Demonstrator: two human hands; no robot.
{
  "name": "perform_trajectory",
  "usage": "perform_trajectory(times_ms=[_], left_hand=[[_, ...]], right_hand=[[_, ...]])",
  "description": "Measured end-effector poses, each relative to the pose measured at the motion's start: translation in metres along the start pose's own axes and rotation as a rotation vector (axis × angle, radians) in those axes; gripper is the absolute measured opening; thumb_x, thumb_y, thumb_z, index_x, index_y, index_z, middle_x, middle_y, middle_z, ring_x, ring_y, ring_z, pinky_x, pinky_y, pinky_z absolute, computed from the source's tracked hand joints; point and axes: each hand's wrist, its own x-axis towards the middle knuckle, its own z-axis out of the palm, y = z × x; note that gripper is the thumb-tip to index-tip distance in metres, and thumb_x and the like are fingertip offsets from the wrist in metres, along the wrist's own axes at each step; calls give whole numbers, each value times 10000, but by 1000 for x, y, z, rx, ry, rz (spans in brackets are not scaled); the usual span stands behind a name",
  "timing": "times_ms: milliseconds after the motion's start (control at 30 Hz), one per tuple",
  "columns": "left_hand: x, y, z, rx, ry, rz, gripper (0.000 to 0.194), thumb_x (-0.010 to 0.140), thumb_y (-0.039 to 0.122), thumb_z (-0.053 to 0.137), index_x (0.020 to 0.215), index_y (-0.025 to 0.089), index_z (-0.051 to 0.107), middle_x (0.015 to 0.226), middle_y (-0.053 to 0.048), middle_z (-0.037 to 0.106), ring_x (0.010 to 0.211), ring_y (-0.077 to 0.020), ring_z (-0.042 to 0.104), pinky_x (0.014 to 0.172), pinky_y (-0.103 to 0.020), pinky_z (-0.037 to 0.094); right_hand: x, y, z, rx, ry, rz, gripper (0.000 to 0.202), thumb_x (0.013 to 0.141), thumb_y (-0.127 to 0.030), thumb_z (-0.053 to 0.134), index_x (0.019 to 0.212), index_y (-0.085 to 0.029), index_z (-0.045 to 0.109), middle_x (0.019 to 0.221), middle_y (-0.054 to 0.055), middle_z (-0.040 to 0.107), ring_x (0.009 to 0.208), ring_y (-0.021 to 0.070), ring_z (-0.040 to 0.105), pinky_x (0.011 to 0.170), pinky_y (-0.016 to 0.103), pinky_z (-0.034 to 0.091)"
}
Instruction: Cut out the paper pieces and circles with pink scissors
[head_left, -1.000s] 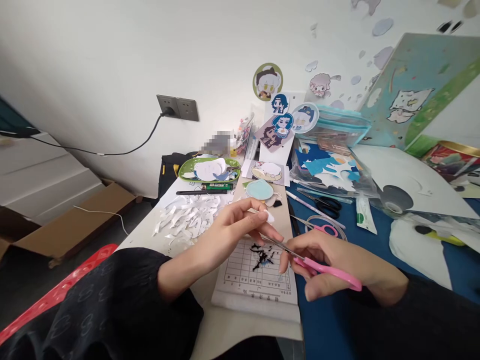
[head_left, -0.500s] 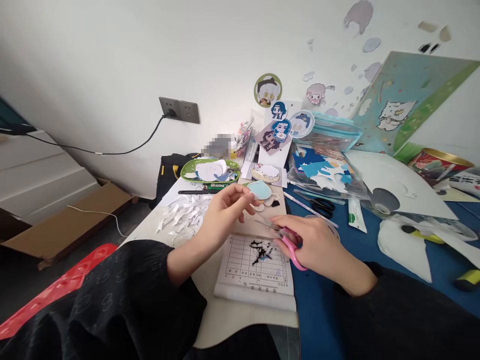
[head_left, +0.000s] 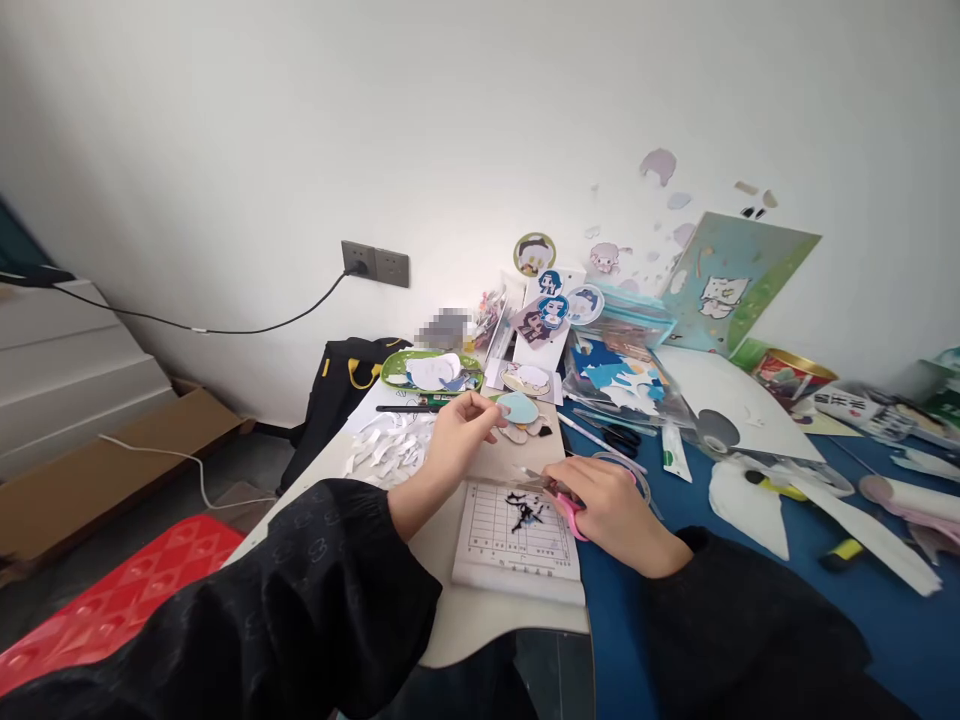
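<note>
My left hand [head_left: 463, 432] is pinched closed, thumb against fingertips, over the middle of the table. What lies in the pinch is too small to make out. A light blue paper cutout [head_left: 519, 408] shows right beside those fingertips, and I cannot tell whether they touch it. My right hand [head_left: 604, 505] grips a pair of pink-handled scissors [head_left: 568, 515], the blades pointing left toward my left hand. Beneath the scissors lies a printed form pad [head_left: 499, 570] with black paper scraps [head_left: 525, 512] on it.
White paper strips [head_left: 390, 440] lie left of my left hand. Behind stand a green tray [head_left: 390, 372] of cutouts and a plastic bag [head_left: 611, 375] of coloured scraps. Black-handled scissors [head_left: 621, 438] and a tube [head_left: 675, 455] lie on the blue surface [head_left: 637, 640] at right.
The camera view has shifted, so the wall cutouts sit lower and further left. My hands have drawn slightly apart, the scissors now lower and away from my left fingertips.
</note>
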Motion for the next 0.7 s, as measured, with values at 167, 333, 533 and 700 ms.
perform_trajectory(times_ms=[167, 333, 533, 700], left_hand=[[-2, 3, -1, 18, -37, -33, 274, 904, 290, 562, 1135, 142, 578, 1096, -82, 621, 897, -199, 632, 757, -386, 544], [-5, 8, 0, 14, -77, -57, 291, 903, 290, 563, 1156, 147, 570, 1130, -88, 610, 931, -210, 626, 781, -404, 538], [-5, 9, 3, -4, -111, -81, 296, 902, 289, 564, 1162, 148, 567, 1142, -90, 606, 945, -215, 623, 792, -412, 534], [-3, 5, 4, 0, -122, -99, 298, 902, 288, 564, 1164, 148, 566, 1146, -91, 605, 949, -216, 622, 795, -414, 533]], right_hand=[[-2, 3, 2, 55, 56, 126, 179, 942, -273, 548, 1077, -177, 613, 1039, 55, 656, 804, 170, 650, 700, 349, 555], [-7, 9, -9, 132, 104, 281, 198, 941, -265, 551, 1107, -169, 599, 1058, 59, 649, 804, 173, 654, 680, 342, 563], [-13, 4, -7, 157, 36, 242, 201, 933, -278, 564, 1097, -171, 606, 1064, 61, 651, 836, 184, 652, 720, 369, 554], [-9, 1, 0, 170, 28, 241, 209, 935, -275, 559, 1112, -172, 600, 1070, 62, 648, 836, 185, 652, 717, 368, 555]])
